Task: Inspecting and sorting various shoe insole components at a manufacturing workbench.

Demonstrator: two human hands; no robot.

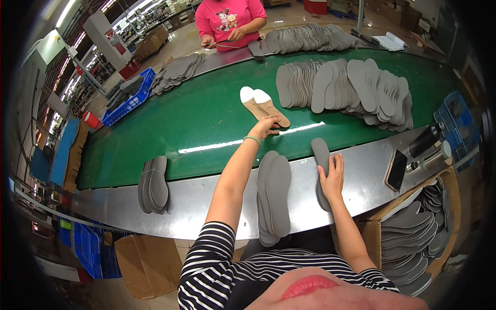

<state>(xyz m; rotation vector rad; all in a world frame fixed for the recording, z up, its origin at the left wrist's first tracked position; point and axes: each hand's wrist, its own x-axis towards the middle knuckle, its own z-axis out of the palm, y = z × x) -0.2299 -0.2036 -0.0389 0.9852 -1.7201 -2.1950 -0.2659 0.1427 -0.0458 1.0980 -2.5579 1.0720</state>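
Green belt-like worktop [139, 134], glossy and streaked with reflected light, is bordered along the near side by a bare metal ledge [113, 206]. Two tan insoles with white toe ends [268, 107] lie overlapped on the green surface, near its middle. Left hand [264, 128]: fingers extended at the near end of this pair; whether they pinch it cannot be told. Right hand [331, 175]: fingers spread, thumb apart and over a single grey insole [321, 152], which lies across the ledge with its far end over the green.

Between the forearms, a small stack of grey insoles [279, 196] sits on the ledge; a banded bundle [153, 186] lies to the left. Leaning rows of grey insoles [341, 88] occupy the far right of the green surface. On the right ledge are a phone [396, 170] and a black bottle [424, 140]. Below, a carton [369, 243] contains more insoles.

Across the worktop, a co-worker in a pink top [230, 20] stands on the factory floor. At far left: a blue crate [132, 98].
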